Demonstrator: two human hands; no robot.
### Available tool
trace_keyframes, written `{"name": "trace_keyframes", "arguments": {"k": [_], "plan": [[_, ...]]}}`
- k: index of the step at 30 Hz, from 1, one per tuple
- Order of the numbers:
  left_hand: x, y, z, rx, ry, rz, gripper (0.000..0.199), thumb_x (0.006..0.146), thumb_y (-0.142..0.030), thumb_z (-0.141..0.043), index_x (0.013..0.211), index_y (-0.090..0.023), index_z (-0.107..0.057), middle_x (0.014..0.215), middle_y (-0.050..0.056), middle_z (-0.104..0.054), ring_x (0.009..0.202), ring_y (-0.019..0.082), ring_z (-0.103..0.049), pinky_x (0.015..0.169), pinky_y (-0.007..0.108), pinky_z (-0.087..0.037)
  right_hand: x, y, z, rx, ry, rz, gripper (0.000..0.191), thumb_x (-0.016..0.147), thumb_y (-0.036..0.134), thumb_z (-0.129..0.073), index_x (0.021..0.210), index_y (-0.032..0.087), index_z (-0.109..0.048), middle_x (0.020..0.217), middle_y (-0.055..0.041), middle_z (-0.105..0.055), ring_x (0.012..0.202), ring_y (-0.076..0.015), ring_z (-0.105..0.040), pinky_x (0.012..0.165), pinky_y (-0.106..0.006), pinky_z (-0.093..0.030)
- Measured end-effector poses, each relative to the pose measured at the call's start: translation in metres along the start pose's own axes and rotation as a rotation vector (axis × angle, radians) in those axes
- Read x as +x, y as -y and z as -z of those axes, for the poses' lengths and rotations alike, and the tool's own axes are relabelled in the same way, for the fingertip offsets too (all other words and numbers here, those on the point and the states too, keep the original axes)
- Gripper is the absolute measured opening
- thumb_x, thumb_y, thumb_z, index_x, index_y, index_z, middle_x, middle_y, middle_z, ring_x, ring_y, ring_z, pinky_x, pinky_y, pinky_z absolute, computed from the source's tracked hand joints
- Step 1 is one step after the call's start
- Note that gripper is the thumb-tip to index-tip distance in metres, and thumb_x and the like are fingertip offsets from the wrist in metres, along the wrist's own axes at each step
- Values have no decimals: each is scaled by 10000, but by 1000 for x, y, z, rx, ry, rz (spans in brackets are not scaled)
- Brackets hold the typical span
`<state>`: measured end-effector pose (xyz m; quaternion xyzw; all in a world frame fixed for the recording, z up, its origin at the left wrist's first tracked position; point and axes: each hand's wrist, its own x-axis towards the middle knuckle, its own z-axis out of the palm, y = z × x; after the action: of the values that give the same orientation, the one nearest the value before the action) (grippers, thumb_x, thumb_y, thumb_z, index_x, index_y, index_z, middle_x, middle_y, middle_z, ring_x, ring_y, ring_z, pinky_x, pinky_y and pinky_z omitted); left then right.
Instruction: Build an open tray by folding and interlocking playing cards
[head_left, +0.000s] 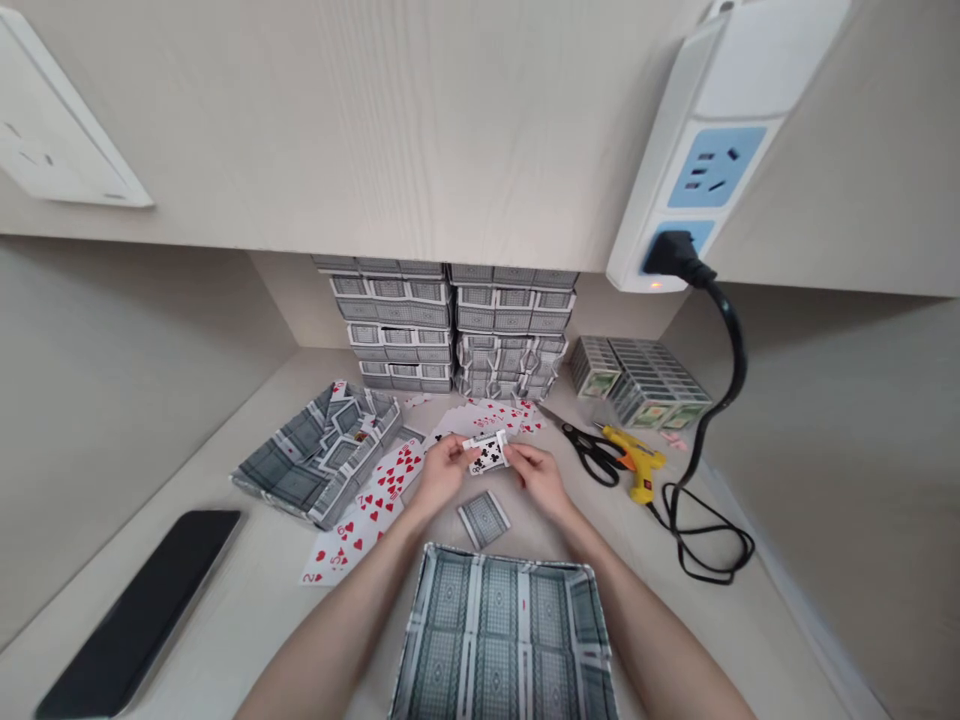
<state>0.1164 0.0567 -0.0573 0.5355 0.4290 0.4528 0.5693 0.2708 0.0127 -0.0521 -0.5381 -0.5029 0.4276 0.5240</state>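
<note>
Between my two hands, near the middle of the table, is a playing card (489, 455) with black clubs facing me. My left hand (444, 470) pinches its left end, and my right hand (538, 478) pinches the right end, where the edge looks folded. Just below lies a face-down card (484, 519) with a grey patterned back. Closest to me sits an open box (501, 630) made of joined playing cards. Spread cards with red hearts (367, 505) lie left of my left hand, and more face-up cards (480, 418) lie behind my hands.
A second card box (289, 470) holding folded cards stands left. Stacked card boxes (401, 315) rise at the back. Scissors (592, 452), a yellow glue gun (636, 460) with its cord, and packed card decks (652, 380) lie right. A black phone-like slab (142, 610) rests front left; a power strip (705, 170) hangs above.
</note>
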Motion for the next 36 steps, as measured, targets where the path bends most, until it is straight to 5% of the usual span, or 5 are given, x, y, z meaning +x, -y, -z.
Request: {"name": "trace_keyframes", "arguments": {"k": [7, 12, 19, 30, 36], "plan": [[-1, 0, -1, 18, 82, -20, 170, 630, -262, -615, 727, -129, -576, 669, 1, -608, 620, 122, -546, 611, 230, -414, 1, 3, 4, 197, 81, -15, 428, 683, 369, -598, 1059, 168, -557, 455, 88, -332, 390, -55, -276, 384, -188, -191], [0, 0, -3, 56, -6, -93, 229, 691, -311, -569, 819, -123, -595, 758, 39, -632, 692, 145, -569, 659, 252, -431, 3, -3, 4, 200, 138, -69, 314, 671, 352, -618, 900, 148, -550, 406, 106, -370, 330, -37, -278, 343, -169, -183], [-2, -1, -2, 124, -50, -146, 262, 760, -345, -488, 869, -135, -601, 811, 44, -629, 743, 148, -561, 687, 258, -435, 4, -11, 0, 238, 101, -90, 284, 693, 408, -594, 790, 178, -458, 421, 57, -544, 320, -95, -459, 368, -214, -373], [-2, 0, -4, 56, 85, -81, 232, 675, -193, -555, 890, -129, -617, 758, 29, -616, 629, 118, -522, 563, 220, -416, -2, -3, 1, 328, 272, -123, 409, 714, 337, -580, 1058, 216, -397, 523, 57, -578, 405, -142, -565, 392, -246, -436], [2, -3, -1, -41, 42, -42, 449, 657, -278, -615, 1082, -150, -551, 661, -6, -588, 537, 96, -495, 508, 206, -389, -2, -1, -2, 396, 266, -129, 407, 728, 321, -560, 1085, 217, -394, 553, 50, -584, 439, -144, -580, 417, -249, -444]]}}
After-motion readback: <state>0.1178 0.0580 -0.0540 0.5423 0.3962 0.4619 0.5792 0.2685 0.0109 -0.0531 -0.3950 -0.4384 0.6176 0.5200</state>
